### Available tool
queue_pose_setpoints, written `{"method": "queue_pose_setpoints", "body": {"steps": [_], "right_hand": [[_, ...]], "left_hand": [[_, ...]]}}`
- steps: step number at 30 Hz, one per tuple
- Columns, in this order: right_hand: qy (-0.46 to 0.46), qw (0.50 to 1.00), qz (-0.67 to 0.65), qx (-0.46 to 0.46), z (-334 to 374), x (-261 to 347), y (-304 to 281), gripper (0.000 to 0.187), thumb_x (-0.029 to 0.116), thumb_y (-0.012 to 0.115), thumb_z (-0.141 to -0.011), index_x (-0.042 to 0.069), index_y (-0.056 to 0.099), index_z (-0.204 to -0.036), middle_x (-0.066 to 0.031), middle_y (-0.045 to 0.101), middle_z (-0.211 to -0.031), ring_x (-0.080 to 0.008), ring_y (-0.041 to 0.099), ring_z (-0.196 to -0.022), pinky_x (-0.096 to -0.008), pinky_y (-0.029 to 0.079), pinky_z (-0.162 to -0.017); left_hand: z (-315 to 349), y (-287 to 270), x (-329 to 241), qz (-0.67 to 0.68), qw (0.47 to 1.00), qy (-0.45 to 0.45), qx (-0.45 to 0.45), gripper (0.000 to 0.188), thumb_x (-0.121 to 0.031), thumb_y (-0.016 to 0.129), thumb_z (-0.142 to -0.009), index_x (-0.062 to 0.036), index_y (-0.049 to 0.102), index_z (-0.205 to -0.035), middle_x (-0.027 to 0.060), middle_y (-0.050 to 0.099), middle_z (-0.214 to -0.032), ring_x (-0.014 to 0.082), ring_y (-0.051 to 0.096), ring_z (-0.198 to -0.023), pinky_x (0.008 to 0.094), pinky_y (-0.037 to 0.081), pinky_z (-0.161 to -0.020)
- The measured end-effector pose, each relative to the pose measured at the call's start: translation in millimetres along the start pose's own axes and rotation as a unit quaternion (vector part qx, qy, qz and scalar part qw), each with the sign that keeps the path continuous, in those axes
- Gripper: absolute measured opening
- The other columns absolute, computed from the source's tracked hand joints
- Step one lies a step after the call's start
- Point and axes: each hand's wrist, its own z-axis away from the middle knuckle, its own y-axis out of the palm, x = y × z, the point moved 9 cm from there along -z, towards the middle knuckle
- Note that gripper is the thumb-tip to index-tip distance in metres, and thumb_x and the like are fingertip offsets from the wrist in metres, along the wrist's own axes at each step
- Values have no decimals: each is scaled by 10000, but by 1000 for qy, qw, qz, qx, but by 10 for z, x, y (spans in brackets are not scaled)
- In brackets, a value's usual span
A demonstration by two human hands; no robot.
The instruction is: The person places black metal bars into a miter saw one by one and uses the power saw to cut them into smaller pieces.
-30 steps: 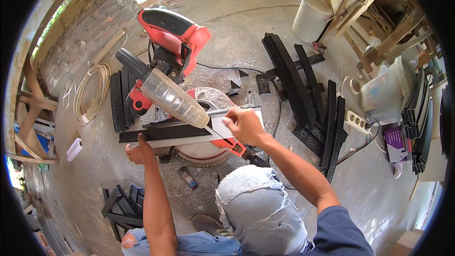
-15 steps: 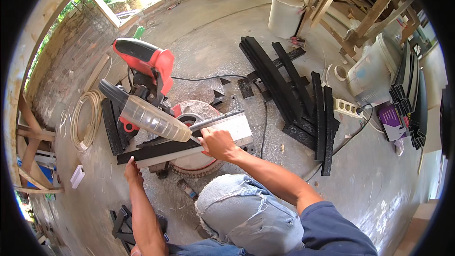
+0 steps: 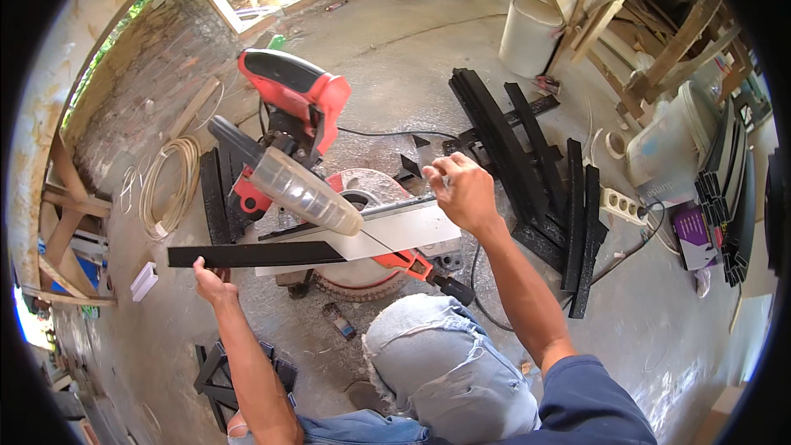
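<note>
In my left hand [image 3: 216, 284] is the near end of a long black profile strip [image 3: 255, 255], gripped between thumb and fingers. Its other end is cut at a slant and lies over the saw's white board [image 3: 395, 229]. My right hand [image 3: 465, 189] is raised above the right end of that board, fingers bent and apart, with nothing visible in them. Between my hands stands a red and black mitre saw [image 3: 288, 91], its head up and a clear guard [image 3: 305, 194] over the blade. An orange lever with a black knob [image 3: 404, 262] shows at its front.
Several black strips [image 3: 503, 148] lie on the dusty floor to the right, near a white power strip [image 3: 622, 204]. A coiled hose [image 3: 169, 189] is on the left. White buckets [image 3: 531, 37] stand at the back. Black offcuts [image 3: 408, 166] lie behind the saw; a cable [image 3: 478, 288] runs beside it.
My right hand has lifted off the saw's board and moved up and right. The black strip has shifted left and toward me in my left hand, baring its slanted end and the orange lever.
</note>
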Motion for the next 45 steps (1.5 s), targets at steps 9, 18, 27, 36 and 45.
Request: {"method": "queue_pose_setpoints", "body": {"steps": [9,18,27,36,45], "right_hand": [[-185,884,-429,36,297,1237,-573,204,105,760,-905,-1,721,-1076,-156,744,-975,-285,729,-873,-403,570,-793],[-254,744,-558,267,235,2608,-264,953,384,764,-879,-85,330,-1586,-398,416,-1523,-411,432,-1461,-446,344,-1204],[-294,814,-499,46,128,2828,-337,1027,206,850,-677,-172,365,-1499,-412,429,-1496,-543,533,-1295,-497,451,-1103],[-332,824,-427,167,289,2624,-351,854,197,857,-707,-112,489,-1414,-284,572,-1353,-469,600,-1214,-527,496,-1026],[-324,867,-337,-175,454,1812,-1244,773,141,820,-636,-103,574,-1326,-231,628,-1195,-381,670,-968,-464,560,-846]], "left_hand": [[2033,244,-2335,-113,849,515,-44,497,-359,631,-1020,60,696,-1277,179,674,-1243,283,646,-1155,388,489,-1027],[2851,307,-2390,67,846,529,6,361,-261,752,-997,64,662,-1125,104,714,-1067,172,633,-940,284,531,-871],[3253,528,-2310,101,846,516,84,475,-225,712,-1027,127,471,-1236,297,701,-1039,345,749,-924,407,661,-800],[3538,365,-2415,-167,687,704,-69,445,-145,729,-962,4,556,-1344,277,660,-1212,345,709,-1044,447,612,-901],[4131,986,-2119,-183,720,658,124,531,-104,677,-969,-64,572,-1488,259,530,-1417,338,635,-1242,503,569,-992]]}}
